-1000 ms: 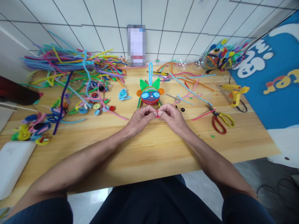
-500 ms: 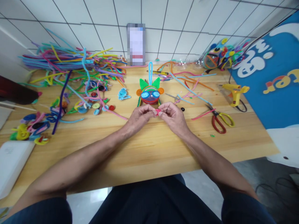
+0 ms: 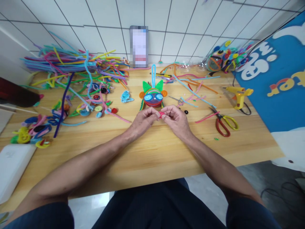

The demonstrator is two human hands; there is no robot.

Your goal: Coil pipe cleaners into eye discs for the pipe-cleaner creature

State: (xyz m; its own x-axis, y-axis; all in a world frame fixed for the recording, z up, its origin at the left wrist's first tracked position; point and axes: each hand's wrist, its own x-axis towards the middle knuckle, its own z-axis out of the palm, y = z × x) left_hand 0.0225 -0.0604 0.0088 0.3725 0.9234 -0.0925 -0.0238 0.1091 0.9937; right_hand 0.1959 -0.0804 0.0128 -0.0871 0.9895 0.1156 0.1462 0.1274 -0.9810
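Note:
Between my fingertips is a small pinkish-red piece of pipe cleaner [image 3: 161,114], its shape mostly covered by the fingers. My left hand [image 3: 145,119] pinches it from the left, and my right hand [image 3: 175,119] pinches it from the right. Just beyond both hands stands a pipe-cleaner figure [image 3: 153,99] with green pointed ears, orange coils at the sides, blue round eyes and a light-blue loop on top. The hands hide its lower part. A black bead [image 3: 186,112] lies on the table beside my right hand.
Scissors [image 3: 223,124] and a yellow glue gun [image 3: 239,95] lie to the right. A pile of pipe cleaners [image 3: 64,63] fills the back left, with coiled pieces [image 3: 38,128] in front. A phone [image 3: 139,47] leans on the tiled wall. A white box [image 3: 15,168] sits at the left edge.

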